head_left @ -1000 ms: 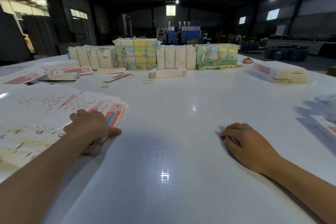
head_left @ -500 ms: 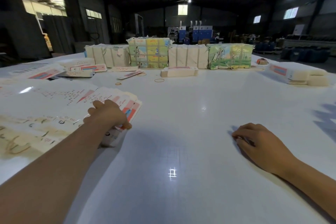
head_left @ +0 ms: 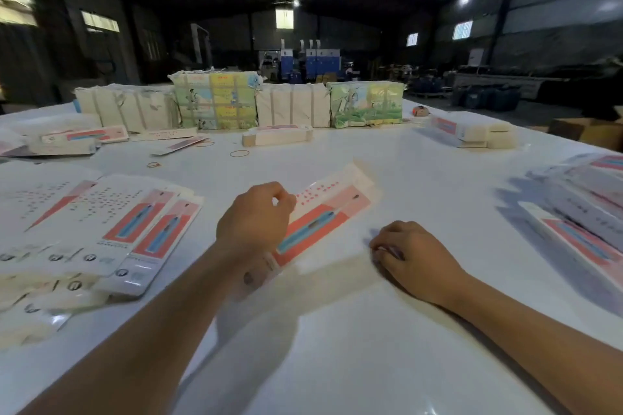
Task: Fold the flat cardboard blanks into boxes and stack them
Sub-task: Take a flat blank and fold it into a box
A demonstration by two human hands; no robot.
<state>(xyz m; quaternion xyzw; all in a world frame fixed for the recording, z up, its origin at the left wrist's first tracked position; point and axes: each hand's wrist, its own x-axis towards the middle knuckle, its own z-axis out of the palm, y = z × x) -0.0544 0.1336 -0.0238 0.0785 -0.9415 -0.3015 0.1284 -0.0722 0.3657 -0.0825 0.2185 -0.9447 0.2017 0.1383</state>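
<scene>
My left hand (head_left: 254,217) grips one flat cardboard blank (head_left: 323,216), white with a red and pink panel and a blue pen picture, held just above the white table (head_left: 337,330) at its middle. The fanned pile of flat blanks (head_left: 111,232) lies to the left of that hand. My right hand (head_left: 413,256) rests on the table to the right of the blank, fingers curled under, holding nothing that I can see. Folded boxes (head_left: 586,209) lie stacked at the right edge.
Wrapped bundles (head_left: 215,104) line the table's far side. A folded box (head_left: 276,136) lies in front of them, more boxes (head_left: 472,131) at the far right and far left (head_left: 74,140). Rubber bands (head_left: 239,154) lie loose on the far part of the table.
My left hand has taken one blank off the fanned pile and carried it right to the table's middle. My right hand has stayed in place. The camera has turned a little.
</scene>
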